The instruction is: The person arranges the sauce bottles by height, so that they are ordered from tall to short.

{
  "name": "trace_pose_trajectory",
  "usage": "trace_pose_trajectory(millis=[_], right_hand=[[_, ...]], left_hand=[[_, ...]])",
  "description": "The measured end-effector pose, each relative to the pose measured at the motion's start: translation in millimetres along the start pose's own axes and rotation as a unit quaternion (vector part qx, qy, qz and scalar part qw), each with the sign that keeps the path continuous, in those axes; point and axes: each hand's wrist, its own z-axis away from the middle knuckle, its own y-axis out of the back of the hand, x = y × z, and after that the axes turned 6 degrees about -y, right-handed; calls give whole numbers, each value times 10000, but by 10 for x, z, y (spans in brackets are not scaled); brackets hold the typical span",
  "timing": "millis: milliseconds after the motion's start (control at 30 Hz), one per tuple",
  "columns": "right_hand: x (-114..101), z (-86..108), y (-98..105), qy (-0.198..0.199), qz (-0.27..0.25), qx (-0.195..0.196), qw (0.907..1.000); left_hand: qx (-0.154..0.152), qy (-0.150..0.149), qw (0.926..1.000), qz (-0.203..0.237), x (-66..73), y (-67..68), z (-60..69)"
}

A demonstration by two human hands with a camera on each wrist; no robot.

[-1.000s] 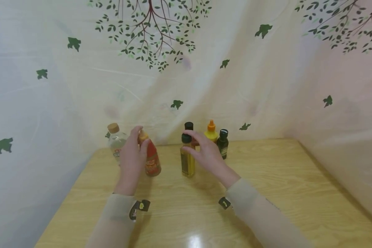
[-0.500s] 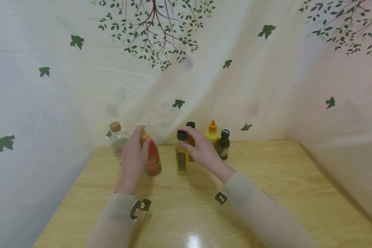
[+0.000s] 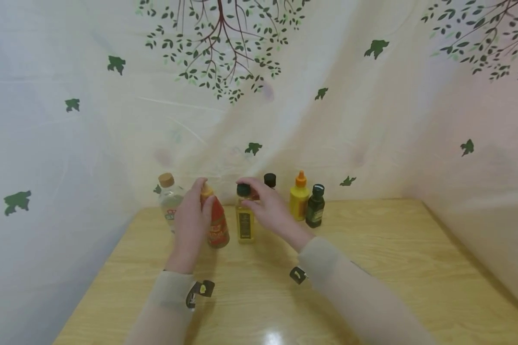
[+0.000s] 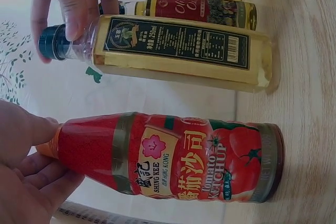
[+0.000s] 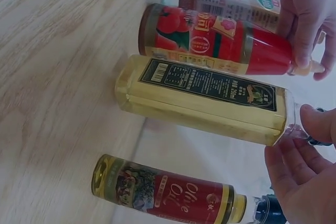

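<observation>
Left grip [image 3: 191, 218] pinches ketchup bottle [image 3: 218, 227], right grip [image 3: 271, 208] yellow oil bottle [image 3: 245, 225], partly hiding olive oil bottle [image 3: 270, 180].

Right hand [image 3: 269, 206] is shifting the tall oil bottle [image 3: 245, 223] leftward; gap to the ketchup bottle [image 3: 218, 229] is narrowing, the two now standing near each other. Dark label is turning more squarely toward the head camera. Right sleeve [image 3: 328, 263] is following leftward. Olive oil bottle [image 3: 269, 180], lined up behind the tall one a second ago, is now appearing to its right. Yellow squeeze bottle [image 3: 299, 199] is emerging from behind the hand. Head view is drifting; printed tree [image 3: 220, 20] is appearing slightly farther right.
</observation>
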Motion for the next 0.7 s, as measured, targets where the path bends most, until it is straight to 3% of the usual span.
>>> trace_pose_trajectory(millis=[233,467,700], right_hand=[[-36,-23,-57,-79,131,-154,9998],[-22,-41,-110,-79,93,-185,9998],[-41,-52,-126,-47,163,-207,9996]], left_hand=[[161,-272,9993,-175,-152,-79,-13],[-8,-77,10000,22,-43,-28,3],[-37,-12,10000,-36,-24,-14,6]])
